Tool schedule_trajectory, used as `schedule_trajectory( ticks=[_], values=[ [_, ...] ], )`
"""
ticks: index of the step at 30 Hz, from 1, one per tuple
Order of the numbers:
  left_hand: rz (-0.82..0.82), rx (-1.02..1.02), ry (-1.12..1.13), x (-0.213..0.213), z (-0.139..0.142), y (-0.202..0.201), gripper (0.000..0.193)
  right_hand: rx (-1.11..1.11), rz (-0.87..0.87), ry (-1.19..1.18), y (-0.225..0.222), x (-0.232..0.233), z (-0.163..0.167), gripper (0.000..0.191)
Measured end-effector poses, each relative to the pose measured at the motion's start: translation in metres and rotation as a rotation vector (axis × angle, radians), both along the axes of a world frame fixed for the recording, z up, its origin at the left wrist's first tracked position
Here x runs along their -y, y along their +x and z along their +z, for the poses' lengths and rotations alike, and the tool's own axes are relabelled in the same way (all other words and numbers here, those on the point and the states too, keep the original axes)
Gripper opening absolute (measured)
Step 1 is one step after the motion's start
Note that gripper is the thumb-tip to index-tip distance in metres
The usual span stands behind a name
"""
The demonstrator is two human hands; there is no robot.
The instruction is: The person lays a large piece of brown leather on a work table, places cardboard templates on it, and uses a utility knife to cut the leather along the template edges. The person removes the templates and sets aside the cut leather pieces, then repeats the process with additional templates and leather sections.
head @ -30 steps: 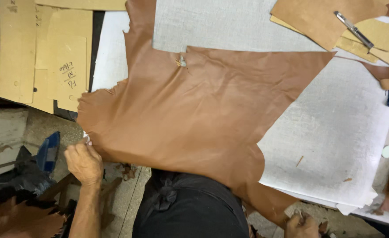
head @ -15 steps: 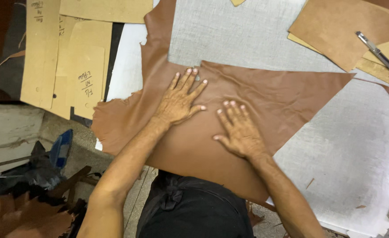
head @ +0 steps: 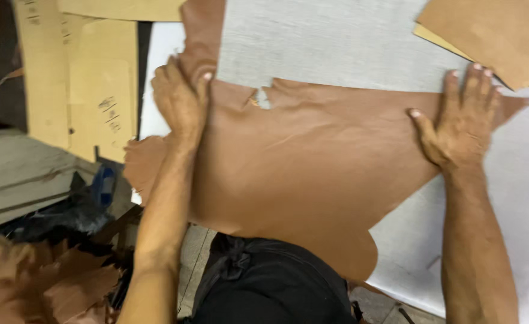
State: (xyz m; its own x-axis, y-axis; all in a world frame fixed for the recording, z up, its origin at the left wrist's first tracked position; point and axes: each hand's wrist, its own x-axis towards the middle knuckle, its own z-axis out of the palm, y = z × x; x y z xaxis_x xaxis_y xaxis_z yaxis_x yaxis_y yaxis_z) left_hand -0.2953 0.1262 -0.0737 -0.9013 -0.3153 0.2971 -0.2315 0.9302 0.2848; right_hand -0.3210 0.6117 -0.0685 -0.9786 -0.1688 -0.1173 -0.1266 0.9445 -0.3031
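From the head view, a big brown leather hide (head: 300, 174) lay spread over the pale grey cutting table (head: 336, 42), its lower edge hanging off the near side of the table towards the person's dark apron (head: 264, 288). The left hand (head: 183, 99) pressed flat on the hide at its upper left, where a narrow strip of the leather ran up and out of the top of the picture; its fingers lay close together, gripping nothing. The right hand (head: 462, 117) lay palm down on the hide's far right tip, fingers slightly spread and straight, thumb held out to the side.

Around the hide, tan cardboard patterns (head: 90, 90) with pencilled marks lay left of it, partly behind the left forearm. More brown sheets (head: 492, 30) sat above the hide's right tip, just beyond the right fingertips, and ran off the corner of the picture. Below and left of the hide, past the table's edge, were heaps of leather scraps (head: 42, 282) and something blue (head: 103, 183) among dark clutter, too blurred to name.

A small ragged notch (head: 263, 99) broke the hide's upper edge. The left arm covered part of the hide's left lobe.
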Motion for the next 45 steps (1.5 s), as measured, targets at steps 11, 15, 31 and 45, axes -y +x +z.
schedule_trajectory(
  ticks=[11, 15, 31, 45],
  values=[
    [-0.227, -0.121, -0.086, 0.019, 0.006, -0.026, 0.026, -0.034, 0.0, 0.006, -0.001, 0.0, -0.006, 0.097],
    [-0.169, -0.062, -0.058, 0.02, 0.008, -0.032, 0.027, -0.058, 0.021, -0.013, 0.001, -0.002, -0.008, 0.093],
    [-0.785, 0.406, 0.061, -0.092, 0.009, 0.1, 0.095, -0.433, -0.094, -0.587, 0.008, -0.024, -0.017, 0.059],
    [-0.868, 0.387, 0.047, -0.188, 0.012, 0.067, 0.103, -0.121, -0.127, -1.462, -0.001, -0.081, -0.013, 0.047]
  ],
)
